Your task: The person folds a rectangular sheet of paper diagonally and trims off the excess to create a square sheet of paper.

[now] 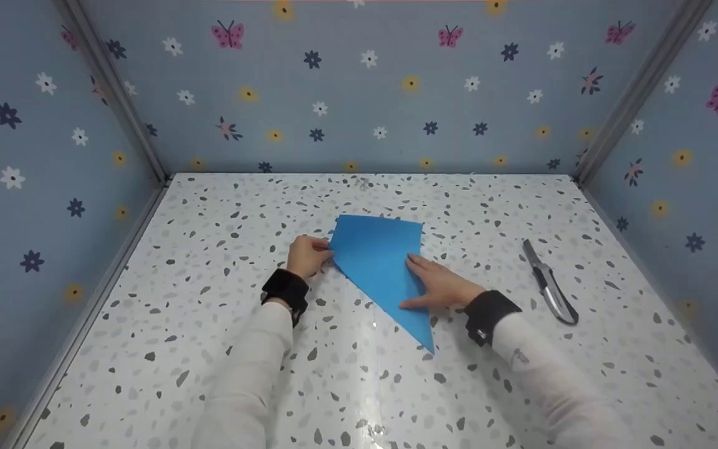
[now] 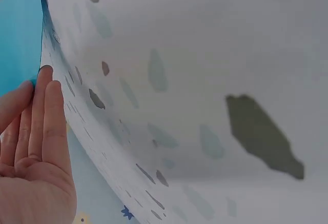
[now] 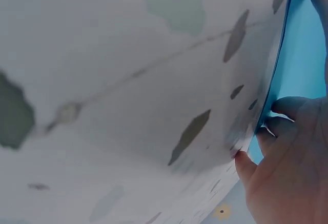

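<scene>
A blue sheet of paper (image 1: 374, 249) lies on the speckled table, broad at the far end and tapering to a point toward the person. At its left corner, the left hand (image 1: 308, 254) pinches the edge between thumb and fingers. In the left wrist view the thumb and fingertips (image 2: 46, 73) meet at the paper's edge. The right hand (image 1: 443, 284) rests on the right side of the sheet, thumb and fingers spread apart. The right wrist view shows its fingers (image 3: 292, 106) lying along the blue edge, with the rest partly out of frame.
A black-and-silver knife-like tool (image 1: 549, 284) lies on the table (image 1: 209, 349) to the right of the right hand. Blue flower-patterned panels (image 1: 359, 81) enclose the table at the back and both sides. Each wrist wears a black band (image 1: 285, 290).
</scene>
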A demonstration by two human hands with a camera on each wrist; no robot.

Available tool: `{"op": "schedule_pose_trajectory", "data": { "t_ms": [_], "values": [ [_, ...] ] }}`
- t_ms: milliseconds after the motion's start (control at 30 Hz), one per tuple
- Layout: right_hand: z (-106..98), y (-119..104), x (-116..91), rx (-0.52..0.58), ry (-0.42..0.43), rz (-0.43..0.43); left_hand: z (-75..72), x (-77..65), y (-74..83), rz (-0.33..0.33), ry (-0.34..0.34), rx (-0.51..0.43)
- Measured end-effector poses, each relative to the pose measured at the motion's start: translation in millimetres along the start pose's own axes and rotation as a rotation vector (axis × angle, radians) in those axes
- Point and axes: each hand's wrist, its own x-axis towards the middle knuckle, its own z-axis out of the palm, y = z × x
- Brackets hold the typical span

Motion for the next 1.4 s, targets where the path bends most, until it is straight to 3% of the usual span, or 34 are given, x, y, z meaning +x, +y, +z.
{"op": "schedule_pose_trajectory", "data": {
  "t_ms": [267, 433, 767, 900, 1067, 1400],
  "values": [
    [-3, 13, 7, 0.151, 0.113, 0.047, -7.8, -2.5, -4.8, -0.019, -0.054, -0.083],
    [-6, 20, 12, 0.326, 0.219, 0.087, -12.3, -4.7, -5.5, -0.036, -0.094, -0.172],
    [-8, 27, 20, 0.704, 0.406, 0.161, -14.6, -3.6, -6.7, -0.084, -0.129, -0.255],
    [-9, 30, 22, 0.848, 0.406, 0.179, -14.6, -2.1, -9.3, -0.096, -0.139, -0.273],
    [-8, 32, 20, 1.017, 0.334, 0.132, -14.7, -3.1, -10.5, -0.096, -0.148, -0.285],
    [-11, 33, 17, 1.002, 0.306, 0.095, -14.0, -2.1, -8.9, -0.138, -0.224, -0.337]
  ]
}}
